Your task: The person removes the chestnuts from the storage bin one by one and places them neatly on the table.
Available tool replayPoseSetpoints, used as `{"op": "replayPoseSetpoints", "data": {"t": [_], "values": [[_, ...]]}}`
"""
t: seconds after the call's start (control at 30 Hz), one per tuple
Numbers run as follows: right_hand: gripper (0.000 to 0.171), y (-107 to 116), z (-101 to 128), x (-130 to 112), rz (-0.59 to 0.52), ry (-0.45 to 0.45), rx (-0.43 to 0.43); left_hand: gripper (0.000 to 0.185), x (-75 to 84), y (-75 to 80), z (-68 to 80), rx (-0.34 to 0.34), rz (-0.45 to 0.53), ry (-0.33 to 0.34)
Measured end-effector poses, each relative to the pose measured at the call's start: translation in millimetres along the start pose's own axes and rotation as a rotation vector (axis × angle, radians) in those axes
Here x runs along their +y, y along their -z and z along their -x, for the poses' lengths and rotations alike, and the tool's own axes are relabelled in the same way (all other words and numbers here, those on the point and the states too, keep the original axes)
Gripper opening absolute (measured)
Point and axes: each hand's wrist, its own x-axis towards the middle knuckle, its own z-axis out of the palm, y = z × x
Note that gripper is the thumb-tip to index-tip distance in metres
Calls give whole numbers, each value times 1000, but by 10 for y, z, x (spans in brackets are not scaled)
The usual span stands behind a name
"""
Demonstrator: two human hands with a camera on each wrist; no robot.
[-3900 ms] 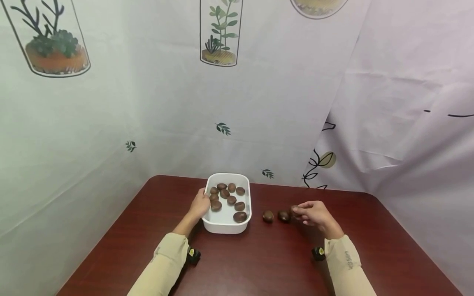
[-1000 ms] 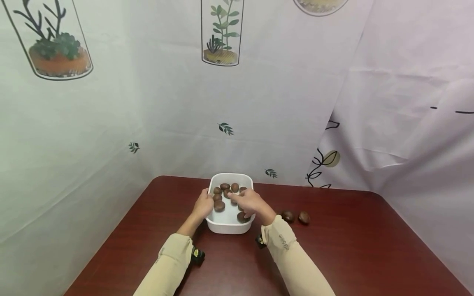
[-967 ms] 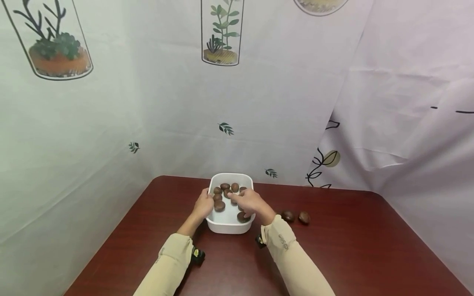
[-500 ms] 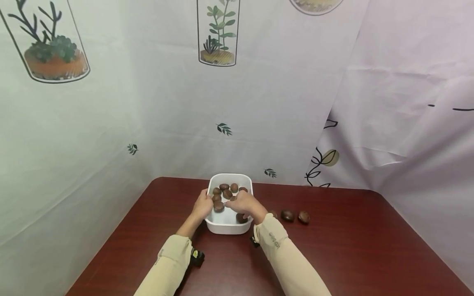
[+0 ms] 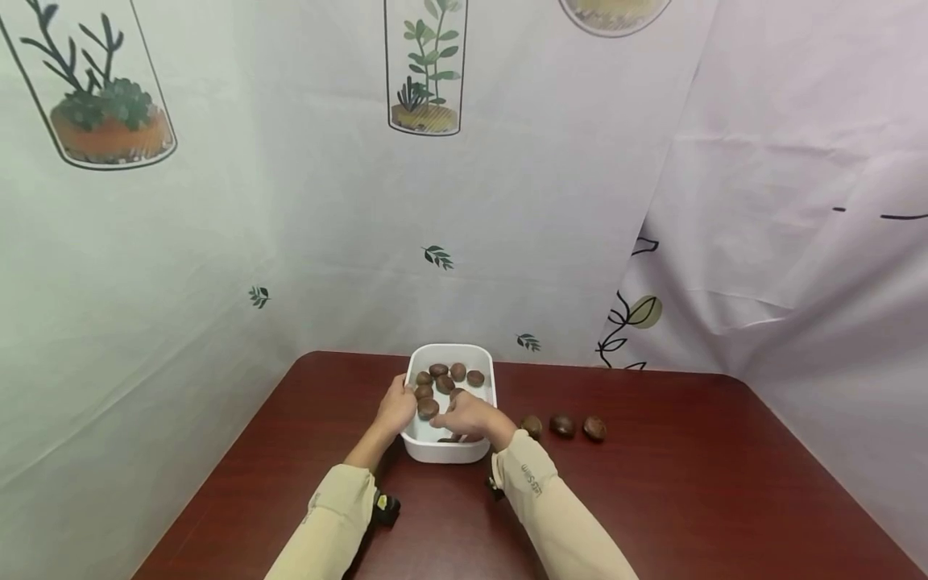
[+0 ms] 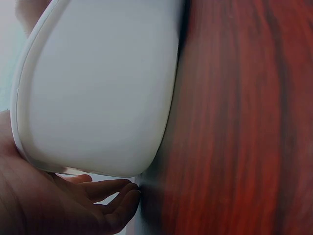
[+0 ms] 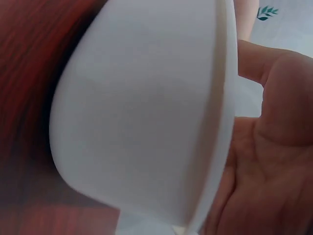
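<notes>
Three chestnuts laid out in a row on the red-brown table, just right of the white tub; roughly seven more left in the tub (count partly blocked). Judged early in the transfer, most of it outstanding. Right hand reached across and down into the tub's near end, fingers curled over the nuts there; couldn't tell whether one was pinched. Left hand cupped against the tub's left wall, fingers relaxed, steadying it.
</notes>
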Motion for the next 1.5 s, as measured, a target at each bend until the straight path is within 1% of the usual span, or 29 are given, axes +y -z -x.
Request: {"op": "replayPoseSetpoints", "data": {"t": [0.13, 0.2, 0.37, 0.47, 0.67, 0.77, 0.93, 1.1, 1.2, 1.3, 1.4, 1.5], "values": [[23, -54, -18, 25, 0, 1, -8, 45, -10, -5, 4, 1, 6, 1], [21, -59, -17, 36, -11, 11, -26, 45, -12, -9, 2, 4, 6, 2], [11, -53, -30, 71, 6, 83, -89, 45, -6, -13, 1, 15, 6, 0], [13, -68, -54, 89, 13, 124, -128, 45, -10, -11, 4, 17, 3, -3], [17, -118, -111, 126, -83, 162, -221, 44, -31, -7, 6, 18, -11, -5], [17, -139, -133, 132, -145, 160, -243, 44, -36, -6, 5, 18, -10, 1], [19, -162, -168, 138, -204, 135, -244, 44, -15, -3, 5, 12, -1, 5], [20, -165, -192, 139, -234, 145, -218, 43, 2, 2, -2, 17, -9, -6], [19, -156, -187, 143, -294, 151, -202, 44, 7, 6, 0, 14, -9, -7], [20, -148, -176, 150, -381, 143, -207, 44, 9, 8, 6, 9, -10, -8], [22, -141, -159, 157, -443, 107, -202, 44, 5, 4, 8, 11, -10, -8], [22, -126, -137, 161, -480, 82, -170, 44, -3, 0, 8, 15, -16, -8]]}}
